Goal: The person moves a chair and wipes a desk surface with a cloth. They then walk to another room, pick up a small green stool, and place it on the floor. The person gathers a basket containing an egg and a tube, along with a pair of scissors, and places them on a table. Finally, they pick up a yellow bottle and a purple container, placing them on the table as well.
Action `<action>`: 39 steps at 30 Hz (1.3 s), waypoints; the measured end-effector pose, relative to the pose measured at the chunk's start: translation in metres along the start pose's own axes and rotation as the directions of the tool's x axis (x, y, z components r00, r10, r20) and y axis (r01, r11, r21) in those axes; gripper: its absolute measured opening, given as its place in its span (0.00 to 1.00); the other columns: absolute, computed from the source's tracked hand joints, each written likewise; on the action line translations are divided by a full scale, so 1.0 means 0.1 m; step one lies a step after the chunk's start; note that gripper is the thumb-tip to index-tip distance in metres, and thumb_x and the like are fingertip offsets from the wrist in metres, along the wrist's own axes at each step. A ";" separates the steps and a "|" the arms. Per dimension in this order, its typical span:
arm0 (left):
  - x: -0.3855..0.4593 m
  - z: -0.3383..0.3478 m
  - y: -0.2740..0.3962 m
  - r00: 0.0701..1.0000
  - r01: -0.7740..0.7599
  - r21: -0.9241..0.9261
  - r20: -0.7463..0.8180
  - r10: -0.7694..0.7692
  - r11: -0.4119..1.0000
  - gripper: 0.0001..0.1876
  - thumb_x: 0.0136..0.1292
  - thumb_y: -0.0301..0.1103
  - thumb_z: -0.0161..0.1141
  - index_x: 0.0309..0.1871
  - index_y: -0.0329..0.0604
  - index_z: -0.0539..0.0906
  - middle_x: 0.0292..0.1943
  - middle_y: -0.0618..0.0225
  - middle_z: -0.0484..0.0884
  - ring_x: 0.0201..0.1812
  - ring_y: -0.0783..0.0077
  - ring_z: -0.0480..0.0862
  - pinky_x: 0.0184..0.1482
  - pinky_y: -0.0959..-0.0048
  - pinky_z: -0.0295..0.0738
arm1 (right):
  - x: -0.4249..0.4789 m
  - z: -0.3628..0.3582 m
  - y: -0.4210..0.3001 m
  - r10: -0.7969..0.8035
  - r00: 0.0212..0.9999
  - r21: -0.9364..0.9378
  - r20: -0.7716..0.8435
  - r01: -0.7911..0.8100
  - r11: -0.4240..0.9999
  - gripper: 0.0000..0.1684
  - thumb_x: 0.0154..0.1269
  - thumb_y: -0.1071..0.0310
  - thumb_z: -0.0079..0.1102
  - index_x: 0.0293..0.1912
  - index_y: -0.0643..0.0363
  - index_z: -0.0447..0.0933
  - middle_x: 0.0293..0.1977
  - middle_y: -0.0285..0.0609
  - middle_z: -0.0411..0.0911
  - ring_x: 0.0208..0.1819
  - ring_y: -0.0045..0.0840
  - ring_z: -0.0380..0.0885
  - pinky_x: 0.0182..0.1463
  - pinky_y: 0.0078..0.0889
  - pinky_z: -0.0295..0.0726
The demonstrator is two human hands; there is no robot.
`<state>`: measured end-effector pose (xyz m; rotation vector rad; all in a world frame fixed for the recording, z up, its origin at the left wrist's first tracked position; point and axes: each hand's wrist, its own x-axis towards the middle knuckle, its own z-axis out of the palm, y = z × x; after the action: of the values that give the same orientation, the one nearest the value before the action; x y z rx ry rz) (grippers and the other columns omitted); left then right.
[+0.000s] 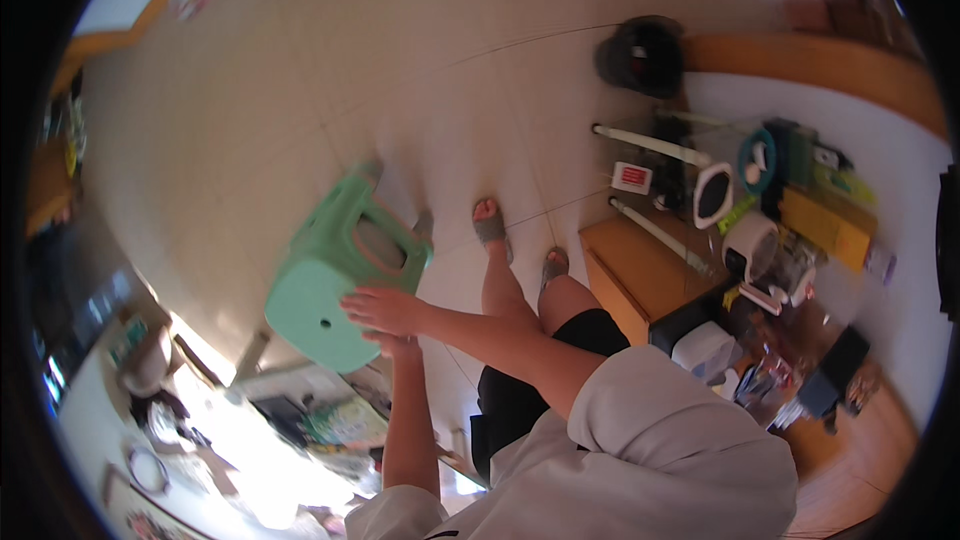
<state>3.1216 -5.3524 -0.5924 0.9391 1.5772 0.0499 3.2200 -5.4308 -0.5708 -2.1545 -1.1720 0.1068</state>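
A mint-green plastic stool (pixel 315 292) lies left of my feet, its seat with a small round hole facing me and its legs pointing away. My right hand (pixel 384 310) reaches across from the right, flat with fingers extended, over the near edge of the seat. Just below it in the picture, my left hand (pixel 391 343) is at the stool's edge, its fingers partly hidden by the right hand. The two hands overlap or touch. Whether the left one grips the stool cannot be told.
A wooden cabinet (pixel 637 277) and a glass-topped stand crowded with a yellow box (pixel 825 229), a white-framed mirror (pixel 712 195) and small goods are on the right. A dark bag or bin (pixel 643 56) stands beyond. At lower left, a cluttered table (pixel 345 420) stands near bright light.
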 end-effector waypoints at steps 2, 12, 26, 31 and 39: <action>0.11 -0.03 0.07 0.998 0.045 -0.003 0.047 -0.044 0.999 0.49 0.54 0.79 0.42 0.63 0.42 0.66 0.55 0.50 0.74 0.49 0.55 0.80 0.46 0.61 0.82 | -0.39 -0.25 0.21 0.062 0.997 0.054 -0.046 -0.059 0.997 0.20 0.60 0.63 0.51 0.53 0.49 0.72 0.62 0.33 0.66 0.66 0.28 0.61 0.69 0.38 0.59; 0.16 0.53 0.51 0.882 0.358 0.735 -0.063 -0.467 0.576 0.31 0.64 0.57 0.51 0.62 0.47 0.63 0.50 0.56 0.79 0.49 0.52 0.81 0.49 0.52 0.79 | -3.47 -1.43 0.73 0.873 -0.027 -0.158 0.488 -0.986 0.058 0.12 0.59 0.60 0.52 0.37 0.55 0.77 0.35 0.45 0.79 0.40 0.37 0.78 0.43 0.41 0.76; -3.34 3.36 -0.82 0.462 -0.826 0.564 0.668 -0.584 -0.009 0.18 0.70 0.42 0.49 0.55 0.39 0.73 0.43 0.57 0.83 0.41 0.66 0.84 0.39 0.70 0.80 | -4.37 -2.26 0.52 0.957 -0.283 0.708 -0.065 -0.689 -0.156 0.15 0.61 0.56 0.49 0.32 0.55 0.80 0.37 0.51 0.81 0.41 0.46 0.78 0.45 0.47 0.76; -3.33 3.36 -0.86 0.515 -0.824 0.550 0.628 -0.583 -0.135 0.18 0.70 0.41 0.50 0.54 0.38 0.74 0.41 0.56 0.83 0.40 0.66 0.84 0.39 0.72 0.79 | -4.43 -2.62 1.34 0.951 -0.255 0.831 -0.174 -0.556 0.003 0.16 0.64 0.57 0.51 0.29 0.57 0.77 0.25 0.44 0.78 0.27 0.31 0.79 0.32 0.34 0.76; -3.11 3.96 -0.63 0.658 -0.749 0.529 0.529 -0.536 -0.398 0.16 0.67 0.39 0.52 0.50 0.37 0.76 0.37 0.59 0.84 0.35 0.70 0.84 0.36 0.74 0.79 | -5.07 -3.55 2.38 0.631 -0.710 0.860 0.313 0.493 0.129 0.11 0.63 0.64 0.55 0.30 0.61 0.76 0.24 0.35 0.79 0.24 0.19 0.81 0.22 0.23 0.76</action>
<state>3.4023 -5.7583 -0.4764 2.1688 -0.0324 -1.7939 3.2211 -6.0942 -0.5575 -0.4569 1.5647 -0.6020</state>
